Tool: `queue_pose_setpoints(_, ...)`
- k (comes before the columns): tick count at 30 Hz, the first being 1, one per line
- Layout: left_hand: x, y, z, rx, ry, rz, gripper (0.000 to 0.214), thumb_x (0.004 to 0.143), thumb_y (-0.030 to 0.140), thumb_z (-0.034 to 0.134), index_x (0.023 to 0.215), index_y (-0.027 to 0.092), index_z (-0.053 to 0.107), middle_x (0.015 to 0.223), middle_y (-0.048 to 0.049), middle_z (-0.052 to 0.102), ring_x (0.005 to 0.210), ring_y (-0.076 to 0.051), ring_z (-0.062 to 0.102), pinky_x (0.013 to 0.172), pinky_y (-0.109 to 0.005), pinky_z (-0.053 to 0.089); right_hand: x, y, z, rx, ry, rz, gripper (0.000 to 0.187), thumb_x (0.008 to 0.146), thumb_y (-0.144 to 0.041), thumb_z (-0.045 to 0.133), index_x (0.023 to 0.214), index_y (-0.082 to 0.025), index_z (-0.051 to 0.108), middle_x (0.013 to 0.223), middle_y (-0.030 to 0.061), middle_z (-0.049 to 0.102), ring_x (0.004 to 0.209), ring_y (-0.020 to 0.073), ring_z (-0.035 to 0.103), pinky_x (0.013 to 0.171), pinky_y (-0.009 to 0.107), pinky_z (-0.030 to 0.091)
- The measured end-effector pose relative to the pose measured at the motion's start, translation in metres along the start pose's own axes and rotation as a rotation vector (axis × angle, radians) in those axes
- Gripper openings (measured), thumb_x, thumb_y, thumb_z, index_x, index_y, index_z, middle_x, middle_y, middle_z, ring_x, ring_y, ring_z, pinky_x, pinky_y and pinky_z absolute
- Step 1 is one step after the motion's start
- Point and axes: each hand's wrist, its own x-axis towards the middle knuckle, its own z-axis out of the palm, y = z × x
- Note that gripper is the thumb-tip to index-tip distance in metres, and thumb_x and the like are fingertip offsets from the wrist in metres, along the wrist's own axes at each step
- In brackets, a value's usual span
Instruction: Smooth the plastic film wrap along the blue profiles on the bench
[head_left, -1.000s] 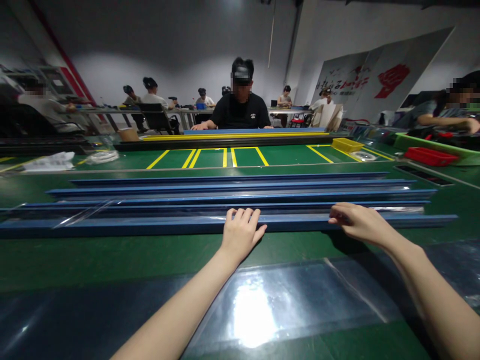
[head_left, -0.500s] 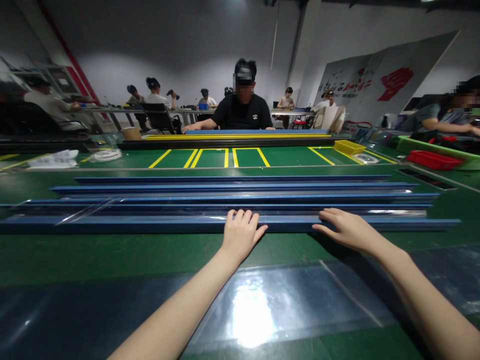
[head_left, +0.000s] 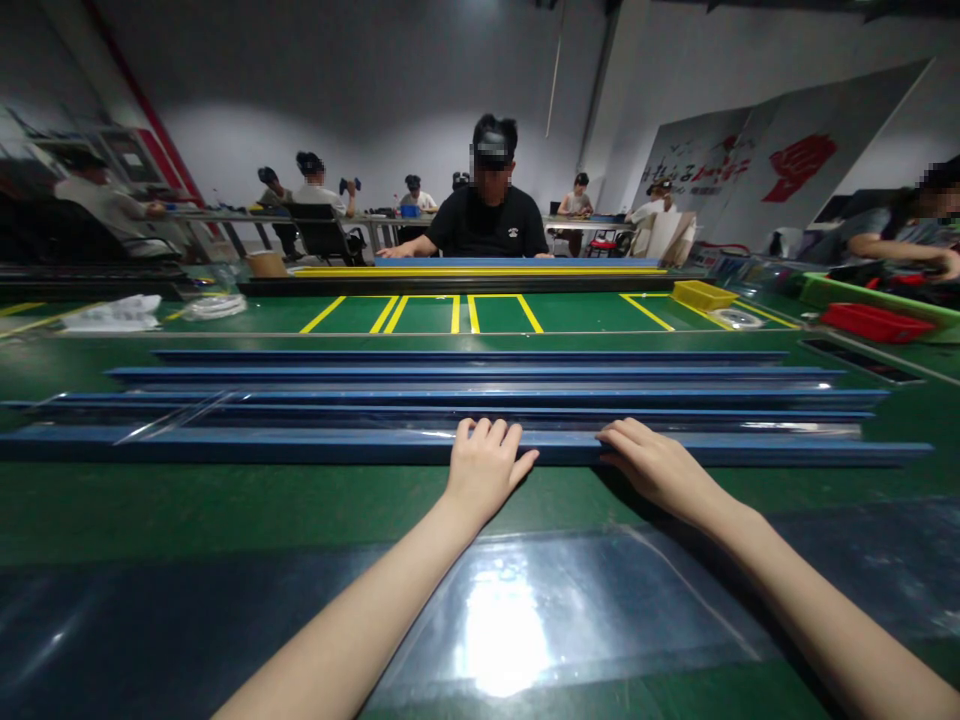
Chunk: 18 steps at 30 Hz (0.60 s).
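Note:
Several long blue channel strips [head_left: 480, 372] lie side by side across the green tabletop [head_left: 225, 510]. My left hand [head_left: 486, 462] has its fingers curled over the nearest blue strip [head_left: 300, 448], its thumb stretched to the right along the near side. Farther right, my right hand [head_left: 652, 462] grips the same strip, fingers over its top and thumb at the front edge; the thumb is partly hidden. Clear plastic film [head_left: 176, 415] crosses the strips on the left. Between my forearms and beyond, a wide sheet of clear film [head_left: 600, 590] lies flat and reflects the light.
Across the table sits a co-worker [head_left: 487, 220] with long blue and yellow strips [head_left: 480, 270]. Yellow tape lines mark the far tabletop. To the right are a yellow tray [head_left: 703, 295], a red tray [head_left: 874, 322] and a dark phone-like slab [head_left: 862, 360]. White crumpled material [head_left: 112, 313] lies left.
My right hand has moved left along the nearest strip, closer to my left hand, and its fingers have drawn closer together. My left hand stays on the strip.

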Motion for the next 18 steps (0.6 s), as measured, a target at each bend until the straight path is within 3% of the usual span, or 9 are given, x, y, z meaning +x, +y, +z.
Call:
queue_pose_setpoints(4, 0.0001, 0.0000, 0.0000, -0.006, 0.018, -0.025, 0.034, 0.082, 0.044, 0.046, 0.098, 0.017, 0.057, 0.087, -0.0066, 0.061, 0.082, -0.021, 0.052, 0.079, -0.038, 0.031, 0.0009, -0.0011, -0.0020, -0.001, 0.010, -0.001, 0.016, 0.086, -0.019, 0.034, 0.091, -0.019, 0.049, 0.087, 0.0089, 0.054, 0.079, 0.0190, 0.049, 0.064, 0.028, 0.041)
queue_pose_setpoints(11, 0.0000, -0.0005, -0.0024, 0.026, 0.011, -0.076, 0.036, 0.079, 0.051, 0.047, 0.084, 0.016, 0.058, 0.084, -0.0059, 0.060, 0.082, -0.022, 0.051, 0.084, -0.040, 0.030, 0.0048, -0.0034, -0.0066, -0.012, -0.006, 0.038, 0.016, 0.088, -0.030, 0.035, 0.083, -0.020, 0.047, 0.080, 0.0057, 0.049, 0.073, 0.0170, 0.047, 0.061, 0.027, 0.039)
queue_pose_setpoints(18, -0.0002, -0.0008, -0.0015, 0.035, 0.015, -0.052, 0.036, 0.080, 0.050, 0.046, 0.076, 0.016, 0.057, 0.076, -0.0052, 0.060, 0.076, -0.021, 0.052, 0.079, -0.037, 0.031, 0.0064, -0.0054, -0.0083, -0.032, -0.008, 0.048, 0.017, 0.089, -0.028, 0.033, 0.079, -0.021, 0.043, 0.078, 0.0049, 0.048, 0.071, 0.0162, 0.046, 0.059, 0.026, 0.037)
